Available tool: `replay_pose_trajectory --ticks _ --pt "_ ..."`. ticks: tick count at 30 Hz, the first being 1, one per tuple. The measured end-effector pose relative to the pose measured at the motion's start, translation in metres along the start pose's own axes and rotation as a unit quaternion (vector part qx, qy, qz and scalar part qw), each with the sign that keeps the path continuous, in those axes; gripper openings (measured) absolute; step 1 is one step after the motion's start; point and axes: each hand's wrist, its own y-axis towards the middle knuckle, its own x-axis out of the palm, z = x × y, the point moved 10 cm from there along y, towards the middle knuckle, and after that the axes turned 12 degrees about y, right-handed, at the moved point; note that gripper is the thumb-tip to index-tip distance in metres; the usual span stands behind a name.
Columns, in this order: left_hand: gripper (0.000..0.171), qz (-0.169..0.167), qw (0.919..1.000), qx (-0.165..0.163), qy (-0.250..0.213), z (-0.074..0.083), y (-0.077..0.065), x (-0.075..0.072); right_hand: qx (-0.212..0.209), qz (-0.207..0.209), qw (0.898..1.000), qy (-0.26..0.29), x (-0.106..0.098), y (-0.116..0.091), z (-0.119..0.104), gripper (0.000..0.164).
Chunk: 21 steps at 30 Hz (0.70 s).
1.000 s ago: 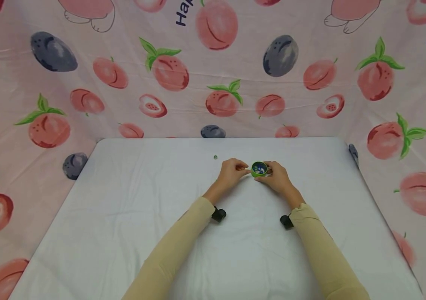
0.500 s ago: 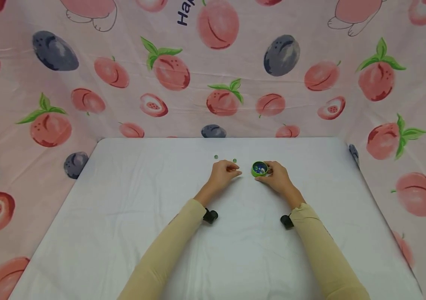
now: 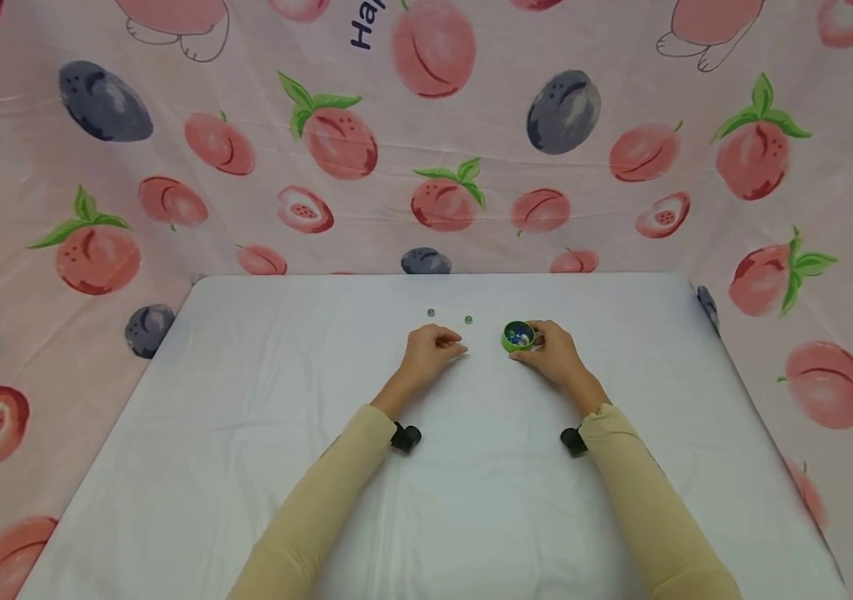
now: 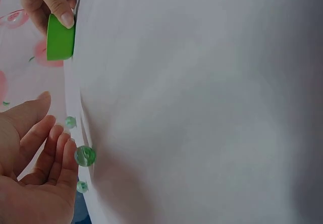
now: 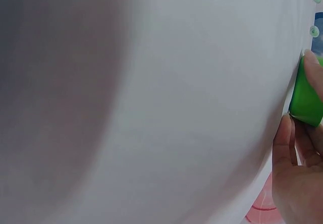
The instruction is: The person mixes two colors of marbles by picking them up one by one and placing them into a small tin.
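Observation:
My right hand (image 3: 552, 354) grips a small green cup (image 3: 510, 347) by its side, thumb and fingers on its wall. Blue and pale shiny pieces (image 3: 519, 335) lie inside the cup. To the left, my left hand (image 3: 428, 354) hovers low over the table, its fingers loosely bent and apart from the thumb. In the left wrist view, a green glass marble (image 4: 85, 156) appears right at its fingertips, overlapping them; the head view hides it behind the hand. Two more green marbles, one on the left (image 3: 431, 312) and one on the right (image 3: 469, 320), sit farther back.
A white cloth covers the table (image 3: 471, 500), which ends at a back edge just beyond the marbles. A pink fruit-print curtain (image 3: 366, 233) hangs behind and at both sides. Black wrist cameras (image 3: 407, 438) are strapped below both hands.
My left hand has moved left and slightly toward me, away from the cup, bringing the right-hand back marble into view. My right hand and the cup stay in place.

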Motion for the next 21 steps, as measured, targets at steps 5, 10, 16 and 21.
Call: replay_pose_trajectory --ticks 5,10,16,21 --pt "0.018 -0.002 1.0000 -0.008 -0.004 -0.005 -0.003 -0.004 0.002 -0.003 1.000 -0.004 0.000 0.000 0.000 0.066" --pt "0.020 -0.006 0.9999 -0.012 0.002 -0.009 -0.008 -0.009 -0.001 -0.005 1.000 -0.003 0.001 0.001 -0.001 0.067" --pt "0.021 -0.001 0.9999 -0.008 0.008 -0.012 -0.015 -0.015 0.000 -0.004 1.000 -0.001 0.001 0.001 -0.003 0.066" --pt "0.022 -0.007 0.9997 -0.019 0.010 -0.019 -0.020 -0.015 -0.001 -0.005 1.000 -0.004 0.001 0.001 -0.002 0.066"
